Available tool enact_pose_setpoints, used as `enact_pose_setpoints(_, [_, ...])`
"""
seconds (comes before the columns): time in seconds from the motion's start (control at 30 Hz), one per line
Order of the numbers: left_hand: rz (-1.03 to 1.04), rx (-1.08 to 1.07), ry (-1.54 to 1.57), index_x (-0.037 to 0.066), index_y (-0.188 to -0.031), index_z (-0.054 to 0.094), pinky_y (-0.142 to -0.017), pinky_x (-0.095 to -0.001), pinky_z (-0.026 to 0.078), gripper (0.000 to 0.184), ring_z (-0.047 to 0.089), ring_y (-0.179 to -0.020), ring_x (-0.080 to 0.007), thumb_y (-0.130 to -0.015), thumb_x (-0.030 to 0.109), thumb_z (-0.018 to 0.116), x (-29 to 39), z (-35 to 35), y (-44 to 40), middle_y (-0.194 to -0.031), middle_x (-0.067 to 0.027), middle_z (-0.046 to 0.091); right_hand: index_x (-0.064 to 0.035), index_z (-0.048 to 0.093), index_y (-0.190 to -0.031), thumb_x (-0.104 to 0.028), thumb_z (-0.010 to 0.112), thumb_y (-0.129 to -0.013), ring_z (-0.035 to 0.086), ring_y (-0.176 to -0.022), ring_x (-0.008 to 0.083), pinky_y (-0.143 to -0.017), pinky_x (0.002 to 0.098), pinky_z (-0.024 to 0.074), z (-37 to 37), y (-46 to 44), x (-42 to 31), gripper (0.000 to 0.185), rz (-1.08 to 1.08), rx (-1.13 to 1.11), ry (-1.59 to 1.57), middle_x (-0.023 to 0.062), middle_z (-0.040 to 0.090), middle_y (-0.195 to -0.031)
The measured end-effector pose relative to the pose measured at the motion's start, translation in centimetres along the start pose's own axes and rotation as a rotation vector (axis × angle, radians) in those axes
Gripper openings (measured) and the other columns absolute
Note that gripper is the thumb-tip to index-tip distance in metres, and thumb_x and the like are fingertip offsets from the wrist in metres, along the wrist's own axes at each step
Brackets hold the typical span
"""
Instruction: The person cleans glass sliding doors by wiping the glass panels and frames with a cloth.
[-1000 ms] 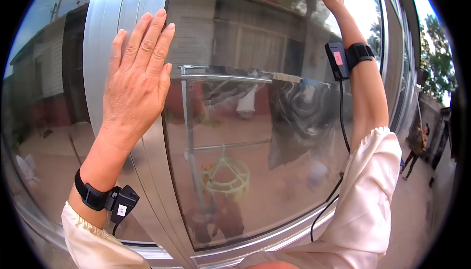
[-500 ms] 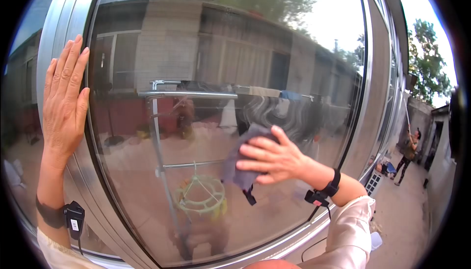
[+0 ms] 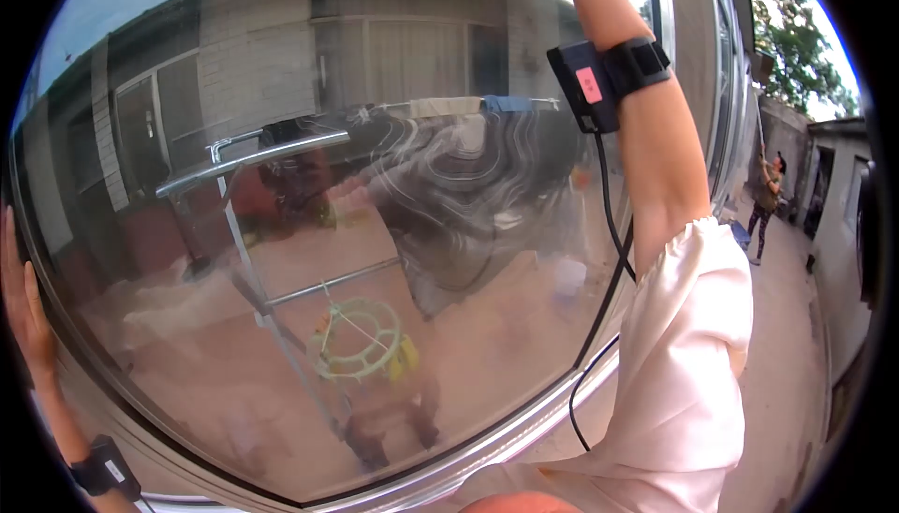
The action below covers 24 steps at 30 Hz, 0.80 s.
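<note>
My left hand (image 3: 26, 312) is at the far left edge, partly cut off, its visible fingers stretched out along the window frame (image 3: 112, 438). A large window pane (image 3: 215, 391) fills the middle of the view. My right forearm (image 3: 660, 143) reaches up across the right side of the pane, with a black box (image 3: 582, 87) strapped near the wrist. The right hand itself lies beyond the top edge, so its fingers and anything in them are hidden. No cloth shows in the current view.
Seen in or through the glass are a metal rack (image 3: 253, 162), a dark patterned cloth (image 3: 468, 195) and a round green hanger (image 3: 361, 340). A black cable (image 3: 607, 199) hangs from my right wrist. Another person (image 3: 768, 197) stands in the passage at right, by a wall (image 3: 843, 171).
My right hand, which was pressing a grey cloth against the middle of the glass, has gone up out of view. The camera view has shifted, putting my left hand lower and farther left.
</note>
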<state>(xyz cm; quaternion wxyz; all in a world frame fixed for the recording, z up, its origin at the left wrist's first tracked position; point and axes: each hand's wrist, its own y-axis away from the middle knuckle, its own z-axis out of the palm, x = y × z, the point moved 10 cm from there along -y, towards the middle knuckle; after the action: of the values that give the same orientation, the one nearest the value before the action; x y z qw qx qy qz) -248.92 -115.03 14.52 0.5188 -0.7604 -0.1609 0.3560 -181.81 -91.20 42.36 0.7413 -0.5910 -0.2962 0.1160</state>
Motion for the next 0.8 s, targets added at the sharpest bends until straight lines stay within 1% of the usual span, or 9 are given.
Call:
enact_pose_setpoints(0.1, [0.121,0.078,-0.18,0.011,-0.14,0.042,-0.1,-0.0322,0.039,0.041,0.053,-0.117,-0.0246,-0.1,0.012,0.034,-0.4,-0.3,-0.3,-0.135,-0.0119,0.05,-0.0127,0.032,-0.144,-0.038,0.041,-0.093,0.019,-0.14,0.0337,-0.111,0.0507,0.0144,-3.0,12.9,-7.2,0.057,-0.174,-0.052,0.003,0.0187,0.026,-0.149])
enact_pose_setpoints(0.13, [0.173,0.126,-0.261,0.012,-0.14,0.042,-0.1,-0.0317,0.04,0.041,0.055,-0.114,-0.0242,-0.1,0.012,0.034,0.0,-0.9,-0.5,-0.134,-0.0121,0.052,-0.0157,0.039,-0.141,-0.041,0.044,-0.088,0.023,-0.14,0.03,-0.111,0.0501,0.0134,-3.5,17.1,-8.4,0.059,-0.245,-0.01,-0.021,0.0119,0.028,-0.151])
enact_pose_setpoints(0.23, [0.084,0.1,0.056,0.01,-0.141,0.04,-0.102,-0.0329,0.037,0.041,0.051,-0.119,-0.0249,-0.101,0.015,0.034,2.5,-4.3,-2.2,-0.136,-0.0124,0.049,-0.0179,0.052,-0.132,-0.047,0.052,-0.081,0.033,-0.133,0.0337,-0.106,0.0593,0.0167,-4.7,29.7,-12.2,0.059,-0.227,-0.29,-0.195,0.0162,0.037,-0.144])
enact_pose_setpoints(0.4, [0.124,0.271,0.098,0.007,-0.14,0.041,-0.104,-0.0368,0.033,0.041,0.047,-0.123,-0.0283,-0.101,0.019,0.034,10.0,-13.1,-4.5,-0.138,-0.015,0.046,-0.0315,0.062,-0.118,-0.037,0.053,-0.074,0.053,-0.113,0.0199,-0.109,0.0547,0.0143,-6.8,45.5,-13.9,0.045,-0.421,-0.395,-0.291,0.0002,0.056,-0.124])
enact_pose_setpoints(0.47, [0.135,0.298,0.111,0.006,-0.139,0.041,-0.104,-0.0383,0.032,0.042,0.045,-0.124,-0.0297,-0.1,0.02,0.034,11.3,-15.0,-5.1,-0.138,-0.016,0.045,-0.0294,0.063,-0.116,-0.035,0.052,-0.073,0.054,-0.111,0.0216,-0.11,0.0554,0.0115,-6.8,42.5,-11.6,0.044,-0.453,-0.383,-0.276,0.0013,0.057,-0.124])
enact_pose_setpoints(0.57, [0.148,0.321,0.119,0.004,-0.139,0.041,-0.106,-0.0407,0.03,0.043,0.042,-0.126,-0.0317,-0.1,0.023,0.034,12.9,-16.7,-5.8,-0.139,-0.0175,0.044,-0.0135,0.057,-0.122,-0.029,0.05,-0.073,0.041,-0.13,0.0371,-0.109,0.0586,0.0065,-6.2,30.3,-4.8,0.052,-0.267,-0.183,-0.179,0.0187,0.046,-0.138])
enact_pose_setpoints(0.7, [0.151,0.344,0.123,0.002,-0.138,0.041,-0.107,-0.0438,0.027,0.045,0.039,-0.129,-0.0344,-0.1,0.025,0.034,14.4,-18.7,-6.3,-0.141,-0.0196,0.041,-0.0104,0.045,-0.134,-0.011,0.046,-0.076,0.026,-0.14,0.0309,-0.112,0.0497,0.01,-4.7,14.1,3.1,0.057,-0.37,0.039,0.003,0.019,0.033,-0.147])
enact_pose_setpoints(0.73, [0.156,0.343,0.128,0.002,-0.137,0.041,-0.107,-0.0446,0.027,0.045,0.038,-0.13,-0.0351,-0.1,0.026,0.034,14.9,-19.1,-6.4,-0.141,-0.0201,0.041,-0.013,0.032,-0.144,-0.033,0.04,-0.093,0.021,-0.14,0.0352,-0.111,0.0507,0.0147,-3.6,9.8,6.6,0.056,-0.164,-0.051,0.026,0.0188,0.027,-0.149])
enact_pose_setpoints(0.8, [0.162,0.341,0.133,0.001,-0.137,0.042,-0.108,-0.0461,0.025,0.046,0.036,-0.131,-0.0365,-0.1,0.028,0.034,15.8,-19.8,-7.0,-0.141,-0.0211,0.04,-0.0116,0.036,-0.141,-0.03,0.036,-0.093,0.022,-0.139,0.0363,-0.111,0.0483,0.0167,-1.9,3.5,13.0,0.052,-0.109,0.039,0.11,0.0184,0.027,-0.149])
